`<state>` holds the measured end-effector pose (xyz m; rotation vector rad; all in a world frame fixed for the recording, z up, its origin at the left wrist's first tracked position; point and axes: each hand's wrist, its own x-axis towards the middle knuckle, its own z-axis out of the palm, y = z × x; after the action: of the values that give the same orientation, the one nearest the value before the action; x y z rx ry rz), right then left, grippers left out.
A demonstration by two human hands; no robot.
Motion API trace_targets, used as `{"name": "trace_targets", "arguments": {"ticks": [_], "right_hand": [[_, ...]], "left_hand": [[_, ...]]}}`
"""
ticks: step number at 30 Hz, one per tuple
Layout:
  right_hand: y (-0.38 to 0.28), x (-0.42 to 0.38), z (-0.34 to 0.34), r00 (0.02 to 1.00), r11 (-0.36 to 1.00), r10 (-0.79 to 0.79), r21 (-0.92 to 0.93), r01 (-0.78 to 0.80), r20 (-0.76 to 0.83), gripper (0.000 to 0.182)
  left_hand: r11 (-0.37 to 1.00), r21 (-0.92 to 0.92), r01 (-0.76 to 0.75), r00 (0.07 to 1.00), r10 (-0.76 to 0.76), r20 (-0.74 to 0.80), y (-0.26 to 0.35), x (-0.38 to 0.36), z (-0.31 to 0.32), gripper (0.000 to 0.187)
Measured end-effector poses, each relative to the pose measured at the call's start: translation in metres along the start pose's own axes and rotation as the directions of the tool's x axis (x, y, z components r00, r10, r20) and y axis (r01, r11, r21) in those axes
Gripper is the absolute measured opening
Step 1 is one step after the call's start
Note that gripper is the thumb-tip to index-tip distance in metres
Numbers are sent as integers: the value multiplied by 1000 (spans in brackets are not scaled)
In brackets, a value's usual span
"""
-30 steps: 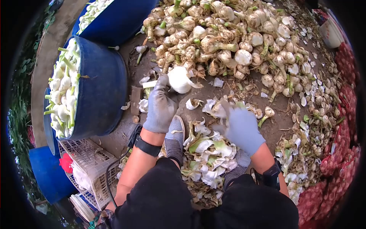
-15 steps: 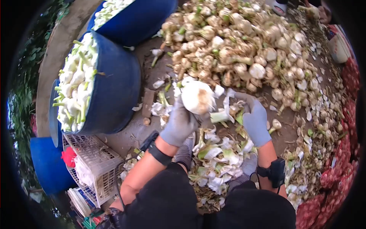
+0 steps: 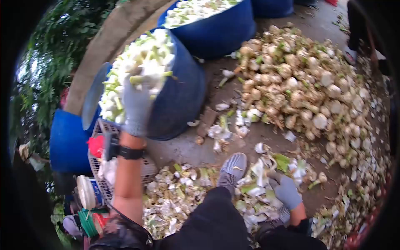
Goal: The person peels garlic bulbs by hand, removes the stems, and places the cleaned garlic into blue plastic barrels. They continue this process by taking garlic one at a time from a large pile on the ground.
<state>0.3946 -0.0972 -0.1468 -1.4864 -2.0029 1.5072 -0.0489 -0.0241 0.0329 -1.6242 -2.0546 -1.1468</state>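
My left hand (image 3: 138,106), in a grey glove, reaches over a blue tub (image 3: 177,91) heaped with cleaned garlic. Its blurred fingers close around a white garlic bulb (image 3: 153,80) with a short green stem, right at the top of the heap. Low on the right, my right hand (image 3: 286,191), gloved too, hangs with curled fingers beside a pile of garlic peels (image 3: 256,193). Whatever those fingers hold, if anything, is hidden. Beyond it lies a large mound of uncleaned garlic bulbs (image 3: 304,83) on the ground.
Another blue tub (image 3: 221,37) of cleaned garlic stands behind the first. A plastic crate (image 3: 148,166) and a white bucket (image 3: 86,192) are at the left. My shoe (image 3: 233,166) rests between peel piles. A person's dark-clothed leg (image 3: 356,29) shows at the far right.
The garlic bulb has gone with my left hand from in front of me to the tub at the left. My right hand has dropped lower, toward the peels. The view has swung left.
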Motion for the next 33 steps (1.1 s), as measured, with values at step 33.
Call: {"name": "trace_targets", "arguments": {"ticks": [33], "right_hand": [[-17, 0, -69, 966, 555, 236, 830, -49, -101, 41]], "left_hand": [[-110, 76, 991, -58, 161, 985, 163, -183, 156, 17]]}}
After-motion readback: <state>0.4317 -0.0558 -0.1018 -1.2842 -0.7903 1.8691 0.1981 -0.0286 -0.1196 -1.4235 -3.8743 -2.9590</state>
